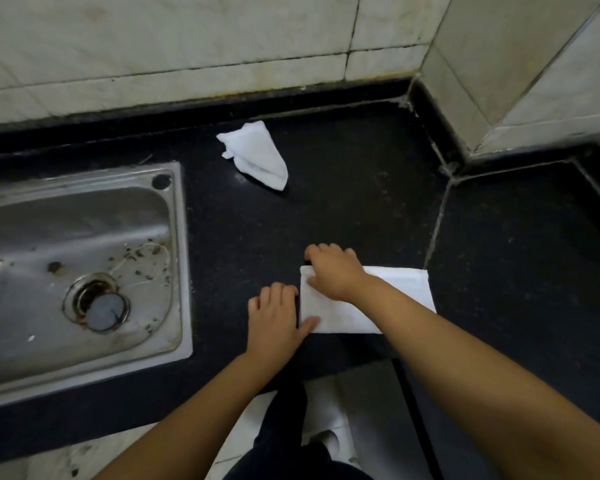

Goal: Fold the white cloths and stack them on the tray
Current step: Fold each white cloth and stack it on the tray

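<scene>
Right hand (333,271) lies on the folded white cloth (368,303), its grip a pinch at the cloth's far left corner: fingers curled over the edge, thumb on top. My left hand (274,318) sits beside the cloth's left edge, fingers bent down onto the bench (343,195) and the thumb stretched out onto the near left corner, pressing it flat; I cannot tell whether those bent fingers hold any fabric. The cloth is a flat rectangle, soft and matte, with a stitched hem showing along its right side; my right forearm crosses it and hides part of its middle and near edge.

It lies near the front edge of the bench, which is black speckled stone with a pale seam running just right of the cloth. Farther back, well apart, a second white cloth (257,155) lies crumpled in a loose pointed heap. To the left, a steel sink (174,271) is set into the stone, dull and scratched, with specks of debris around its round drain (99,301); its left part is cut off. Pale tiled walls (187,39) with dark grout meet in a corner behind. Below the bench, the floor and my legs are dim and hard to make out.
</scene>
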Demonstrator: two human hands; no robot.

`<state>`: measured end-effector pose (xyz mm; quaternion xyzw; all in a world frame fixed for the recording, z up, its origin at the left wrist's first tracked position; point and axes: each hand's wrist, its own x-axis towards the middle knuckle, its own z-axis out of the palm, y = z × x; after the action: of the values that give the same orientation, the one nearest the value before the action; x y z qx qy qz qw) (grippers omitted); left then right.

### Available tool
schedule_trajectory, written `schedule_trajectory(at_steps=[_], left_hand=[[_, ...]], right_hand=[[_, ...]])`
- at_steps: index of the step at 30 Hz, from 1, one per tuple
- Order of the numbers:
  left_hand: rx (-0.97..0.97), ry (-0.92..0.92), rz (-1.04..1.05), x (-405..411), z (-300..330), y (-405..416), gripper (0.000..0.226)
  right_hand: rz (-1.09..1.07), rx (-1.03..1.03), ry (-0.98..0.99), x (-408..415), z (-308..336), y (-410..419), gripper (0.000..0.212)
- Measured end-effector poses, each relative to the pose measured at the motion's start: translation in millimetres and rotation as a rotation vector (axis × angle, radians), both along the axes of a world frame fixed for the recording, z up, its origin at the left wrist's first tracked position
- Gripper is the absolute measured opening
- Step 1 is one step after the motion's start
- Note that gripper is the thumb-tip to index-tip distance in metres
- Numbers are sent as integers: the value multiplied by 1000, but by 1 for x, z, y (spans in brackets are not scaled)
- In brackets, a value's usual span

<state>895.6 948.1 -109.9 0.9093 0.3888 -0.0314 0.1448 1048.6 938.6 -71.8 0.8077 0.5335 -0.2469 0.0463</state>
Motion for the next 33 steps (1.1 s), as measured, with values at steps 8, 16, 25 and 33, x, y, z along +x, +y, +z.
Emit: schedule_trajectory(at_steps=[8,16,25,33], left_hand=[[-310,-162,20,9,15,16,29],[-419,-784,-18,63,145,65,8],[-445,-807,-68,-4,121,10,7],[-667,-478,-15,-63,37,-31,22]], right_hand=[[-244,158,364,22,40,-11,16],[-506,881,555,73,132,-53,13],[-483,871,711,13,100,-122,22],[-583,496,837,-42,15,-181,10]])
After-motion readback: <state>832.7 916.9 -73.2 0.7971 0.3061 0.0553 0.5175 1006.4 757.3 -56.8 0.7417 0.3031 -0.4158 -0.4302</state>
